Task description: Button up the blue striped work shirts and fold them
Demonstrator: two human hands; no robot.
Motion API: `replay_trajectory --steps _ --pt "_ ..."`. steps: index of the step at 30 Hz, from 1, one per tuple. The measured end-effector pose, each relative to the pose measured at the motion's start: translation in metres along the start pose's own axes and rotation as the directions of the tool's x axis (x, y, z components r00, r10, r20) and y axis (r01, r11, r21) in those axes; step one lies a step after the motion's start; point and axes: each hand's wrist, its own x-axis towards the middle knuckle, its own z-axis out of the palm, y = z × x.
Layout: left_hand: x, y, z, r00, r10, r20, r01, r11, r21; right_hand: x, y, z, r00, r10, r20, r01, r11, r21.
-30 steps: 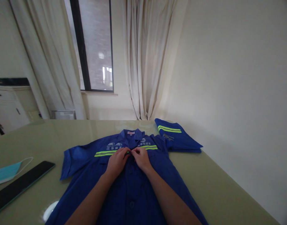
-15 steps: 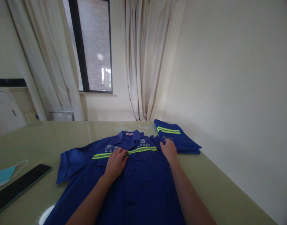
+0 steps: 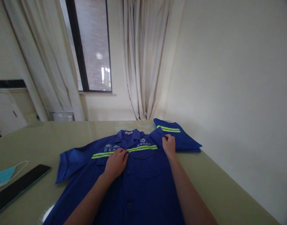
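Observation:
A dark blue short-sleeved work shirt [image 3: 143, 184] lies front up, its collar at the far side, with a yellow-green reflective stripe and white lettering across the chest. My left hand [image 3: 116, 162] rests on the chest beside the button placket, touching the stripe, fingers loosely bent over the cloth. At the shirt's right sleeve, my right hand [image 3: 169, 145] is closed in a pinch on the sleeve cloth, which stands slightly raised. Just behind that hand lies a folded blue garment [image 3: 184, 139] with a matching stripe.
On the left of the table [image 3: 227, 193] lie a black phone-like slab [image 3: 19, 187] and a light blue face mask [image 3: 4, 175]. A white round object [image 3: 48, 213] shows partly beside the shirt's lower edge. A wall [image 3: 239, 93] borders the table on the right.
My right hand has curled tighter at the sleeve, and the sleeve cloth has been lifted and drawn up toward the collar. The left hand stays at the chest.

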Motion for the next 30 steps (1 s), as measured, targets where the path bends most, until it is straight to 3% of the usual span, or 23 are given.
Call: replay_trajectory --steps 3,7,11,14,17,19,20,22,24,26,28,30 --pt "-0.004 0.010 -0.005 0.997 -0.002 0.082 -0.003 0.998 0.070 0.018 0.007 -0.007 0.982 0.118 -0.145 -0.100 0.987 0.124" --pt "-0.013 0.033 0.001 0.993 -0.019 0.113 0.001 0.989 0.150 0.028 0.028 -0.015 0.912 0.337 -0.232 -0.262 0.917 0.300" --pt "-0.020 0.051 0.016 0.995 0.036 0.097 -0.047 0.993 0.111 0.030 0.043 -0.015 0.845 0.500 -0.189 -0.362 0.795 0.486" --pt "-0.021 0.052 0.025 0.991 0.044 0.124 -0.053 0.996 0.075 0.030 0.037 -0.013 0.859 0.502 -0.103 -0.351 0.722 0.597" --pt "-0.020 0.048 0.027 0.991 0.056 0.125 -0.065 0.996 0.066 0.025 0.011 -0.010 0.924 0.381 -0.020 -0.271 0.693 0.668" --pt "-0.019 0.046 0.027 0.991 0.059 0.118 -0.067 0.995 0.068 0.016 -0.014 -0.006 0.977 0.153 0.149 -0.213 0.704 0.677" --pt "-0.019 0.045 0.027 0.991 0.060 0.116 -0.069 0.995 0.070 0.010 -0.027 -0.003 0.964 0.020 0.264 -0.197 0.721 0.665" --pt "-0.020 0.045 0.028 0.992 0.061 0.112 -0.070 0.995 0.074 -0.002 -0.047 0.003 0.882 -0.175 0.437 -0.141 0.787 0.600" --pt "-0.020 0.046 0.028 0.992 0.061 0.108 -0.070 0.994 0.078 -0.015 -0.056 0.010 0.842 -0.262 0.471 0.015 0.885 0.465" --pt "-0.021 0.047 0.029 0.993 0.061 0.104 -0.070 0.994 0.082 -0.030 -0.054 0.020 0.806 -0.348 0.479 0.255 0.934 0.250" --pt "-0.020 0.047 0.029 0.993 0.060 0.098 -0.068 0.994 0.084 -0.045 -0.043 0.032 0.740 -0.380 0.556 0.449 0.893 0.013" --pt "-0.020 0.047 0.029 0.994 0.060 0.091 -0.067 0.994 0.081 -0.058 -0.030 0.043 0.699 -0.328 0.636 0.541 0.824 -0.169"
